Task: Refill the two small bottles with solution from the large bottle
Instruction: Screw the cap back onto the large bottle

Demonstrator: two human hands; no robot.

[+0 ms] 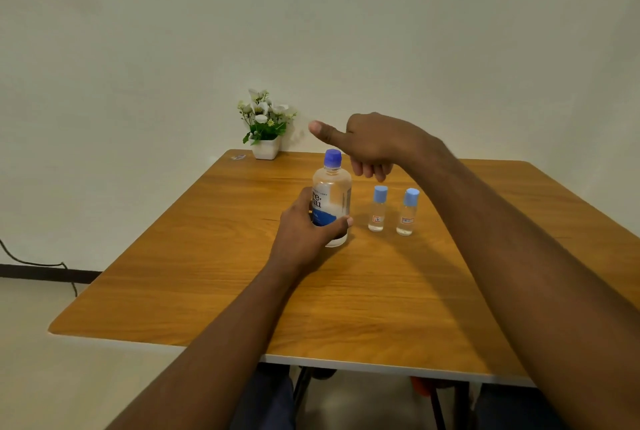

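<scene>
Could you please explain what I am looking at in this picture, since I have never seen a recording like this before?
There is no machine here. A person works with bare hands, and the one picture comes from a camera worn on their head. It looks forward and down, so both forearms reach in from the bottom.

On the wooden table stands a large bottle with a blue cap. To its right are the first small bottle and the second small bottle, both upright and capped. A pot of white flowers sits at the far edge by the wall.

The left hand grips the large bottle low on its body. The right hand hovers beside and above the cap, fingers curled and thumb out, holding nothing.
</scene>
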